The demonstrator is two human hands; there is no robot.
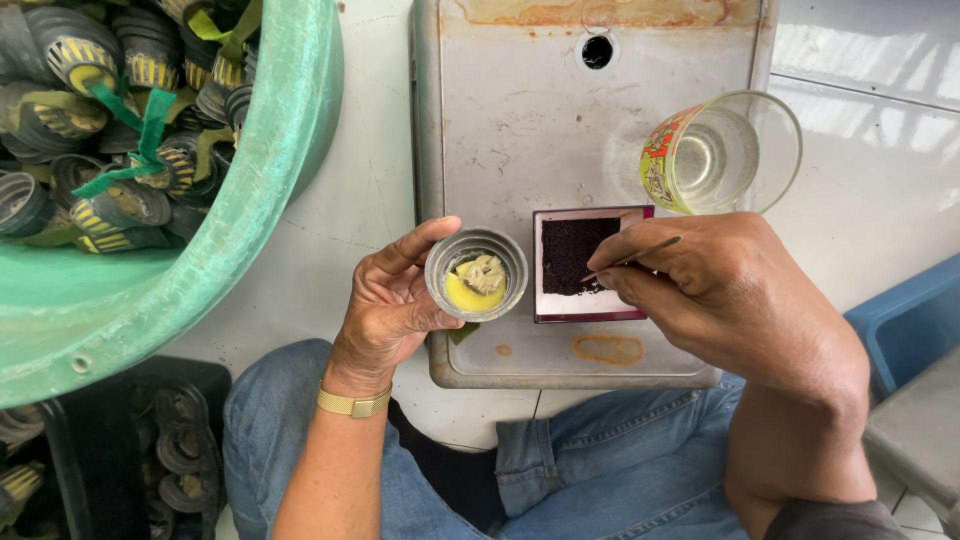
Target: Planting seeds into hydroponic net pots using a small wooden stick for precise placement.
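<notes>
Small round grey cup w/ yellow paste (476,274): prob light, stiff rim, contents soft/sticky; best held by rim + side. Left hand (390,300) closed round it, thumb over rim, above front edge of worn metal tray (500,120). Right hand (700,280) pinches thin stick (630,260), just right of cup, over shallow square dish w/ dark granules (580,262). Clear glass (720,155) near tray's right edge.

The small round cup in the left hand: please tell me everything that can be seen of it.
The small round cup is a shallow grey container, seemingly plastic, with a ridged rim. It is open on top and held about level, its mouth facing the camera. Inside lie a yellow layer and a pale, lumpy paste. The left hand grips it, thumb on the upper rim and fingers along its left side. It hangs above the front edge of a worn metal tray, beside a small dark-filled box.
</notes>
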